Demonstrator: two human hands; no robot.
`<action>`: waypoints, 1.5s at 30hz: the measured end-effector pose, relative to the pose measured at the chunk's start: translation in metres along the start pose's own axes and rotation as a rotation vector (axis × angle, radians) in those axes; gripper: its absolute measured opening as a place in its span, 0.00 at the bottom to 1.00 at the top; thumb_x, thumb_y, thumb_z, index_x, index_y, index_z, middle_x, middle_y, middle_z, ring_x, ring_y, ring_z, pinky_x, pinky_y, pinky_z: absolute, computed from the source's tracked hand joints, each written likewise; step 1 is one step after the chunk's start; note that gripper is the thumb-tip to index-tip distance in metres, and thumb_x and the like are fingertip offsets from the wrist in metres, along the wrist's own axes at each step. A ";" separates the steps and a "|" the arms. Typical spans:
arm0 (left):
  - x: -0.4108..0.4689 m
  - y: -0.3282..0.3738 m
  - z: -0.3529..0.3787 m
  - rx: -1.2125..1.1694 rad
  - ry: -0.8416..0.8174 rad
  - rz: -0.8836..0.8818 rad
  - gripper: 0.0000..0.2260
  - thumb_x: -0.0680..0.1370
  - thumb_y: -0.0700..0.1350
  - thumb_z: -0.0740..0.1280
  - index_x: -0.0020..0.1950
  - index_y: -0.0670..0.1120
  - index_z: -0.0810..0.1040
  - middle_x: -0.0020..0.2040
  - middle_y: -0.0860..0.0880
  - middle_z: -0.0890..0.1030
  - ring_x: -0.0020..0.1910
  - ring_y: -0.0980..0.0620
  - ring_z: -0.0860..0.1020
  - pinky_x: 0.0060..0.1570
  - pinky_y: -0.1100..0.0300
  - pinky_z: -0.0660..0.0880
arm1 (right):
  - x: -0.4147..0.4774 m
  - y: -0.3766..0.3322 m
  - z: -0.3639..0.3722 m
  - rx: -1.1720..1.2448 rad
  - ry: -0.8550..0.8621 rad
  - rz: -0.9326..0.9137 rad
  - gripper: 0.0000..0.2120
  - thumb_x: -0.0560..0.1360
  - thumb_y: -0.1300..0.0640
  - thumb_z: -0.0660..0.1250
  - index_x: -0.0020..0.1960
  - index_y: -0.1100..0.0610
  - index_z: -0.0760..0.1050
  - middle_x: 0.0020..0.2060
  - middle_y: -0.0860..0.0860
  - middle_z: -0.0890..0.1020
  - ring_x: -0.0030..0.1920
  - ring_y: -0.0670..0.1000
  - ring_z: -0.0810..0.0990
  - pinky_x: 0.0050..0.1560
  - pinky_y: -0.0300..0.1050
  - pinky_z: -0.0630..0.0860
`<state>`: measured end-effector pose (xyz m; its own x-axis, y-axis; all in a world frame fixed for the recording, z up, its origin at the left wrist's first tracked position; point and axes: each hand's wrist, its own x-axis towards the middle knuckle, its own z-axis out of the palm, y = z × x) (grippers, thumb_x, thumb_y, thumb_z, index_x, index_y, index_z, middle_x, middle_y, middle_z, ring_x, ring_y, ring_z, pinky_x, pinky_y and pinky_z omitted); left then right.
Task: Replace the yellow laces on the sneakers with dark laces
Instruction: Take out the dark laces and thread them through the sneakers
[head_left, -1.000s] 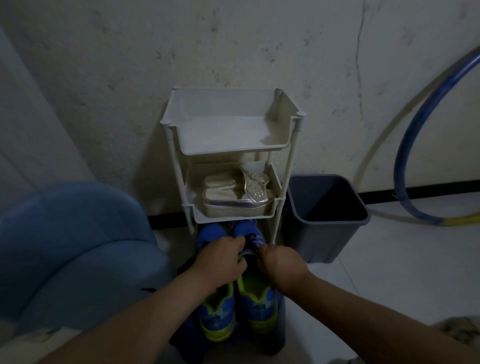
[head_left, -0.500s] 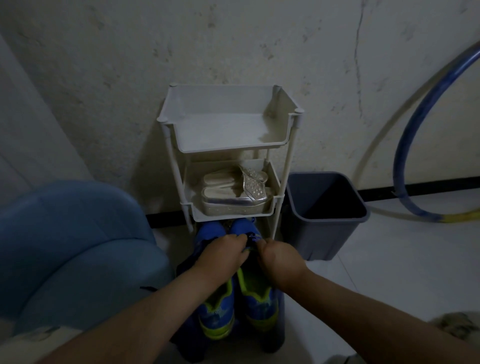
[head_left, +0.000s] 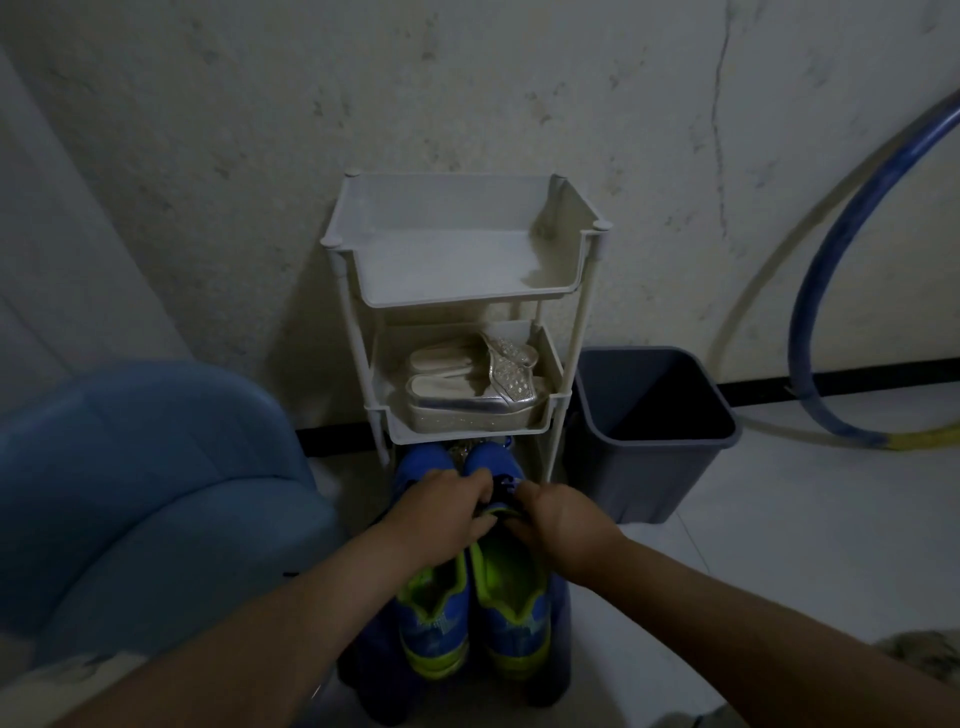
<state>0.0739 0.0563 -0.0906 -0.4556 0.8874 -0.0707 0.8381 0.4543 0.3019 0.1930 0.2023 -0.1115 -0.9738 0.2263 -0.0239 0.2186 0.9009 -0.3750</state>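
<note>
two sneakers (head_left: 514, 608), two sandals (head_left: 467, 400), one bin (head_left: 649, 483)

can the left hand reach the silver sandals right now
Probably yes: the silver sandals sit at the shelf's open front just above the left hand, nothing between, though it grips the sneaker.

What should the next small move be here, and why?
Probably pull the dark lace snug before threading on. The left hand and right hand meet with a curled grip over the lacing of the sneaker nearer the bin, and a dark strand shows between them. The eyelets are hidden, so this is only a guess.
</note>
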 end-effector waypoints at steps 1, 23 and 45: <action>0.002 -0.004 -0.001 0.016 -0.026 -0.014 0.15 0.74 0.60 0.67 0.53 0.56 0.68 0.45 0.53 0.78 0.48 0.50 0.73 0.50 0.53 0.72 | -0.001 0.000 -0.003 0.013 -0.022 0.003 0.18 0.79 0.44 0.63 0.61 0.55 0.74 0.51 0.54 0.82 0.49 0.53 0.80 0.49 0.44 0.74; 0.004 0.004 -0.031 0.088 -0.340 -0.128 0.11 0.73 0.52 0.73 0.51 0.48 0.85 0.50 0.52 0.83 0.50 0.52 0.79 0.48 0.55 0.78 | 0.009 0.009 -0.050 0.072 -0.369 0.107 0.11 0.78 0.56 0.67 0.60 0.55 0.80 0.43 0.48 0.81 0.37 0.42 0.78 0.41 0.34 0.74; 0.005 -0.022 -0.087 -0.651 -0.636 -0.212 0.15 0.79 0.32 0.62 0.61 0.45 0.79 0.48 0.53 0.85 0.43 0.59 0.81 0.42 0.66 0.73 | 0.014 0.000 -0.078 -0.191 -0.368 0.232 0.09 0.79 0.53 0.64 0.54 0.57 0.78 0.42 0.53 0.82 0.41 0.52 0.82 0.41 0.44 0.80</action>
<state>0.0270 0.0435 -0.0147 -0.1681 0.7545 -0.6344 0.3352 0.6489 0.6830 0.1839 0.2345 -0.0394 -0.8482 0.3144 -0.4264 0.4071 0.9018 -0.1449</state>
